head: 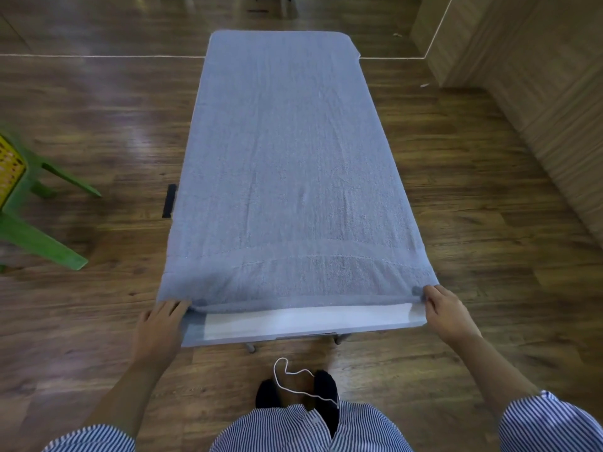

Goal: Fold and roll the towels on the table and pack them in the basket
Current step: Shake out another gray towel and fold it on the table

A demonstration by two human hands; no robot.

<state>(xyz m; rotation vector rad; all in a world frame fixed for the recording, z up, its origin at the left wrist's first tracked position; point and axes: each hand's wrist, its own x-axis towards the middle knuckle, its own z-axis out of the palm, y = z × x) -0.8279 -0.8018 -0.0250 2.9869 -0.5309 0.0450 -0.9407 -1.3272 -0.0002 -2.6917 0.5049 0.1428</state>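
Both hands, left hand and right hand, had fingers pinching the near corners of the blue towel, spread flat along the worktop, likely to start folding.

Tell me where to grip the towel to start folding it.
Grip the towel at its two near corners, coming from the near end. It lies flat along the table, and the left hand and right hand are already at those corners.
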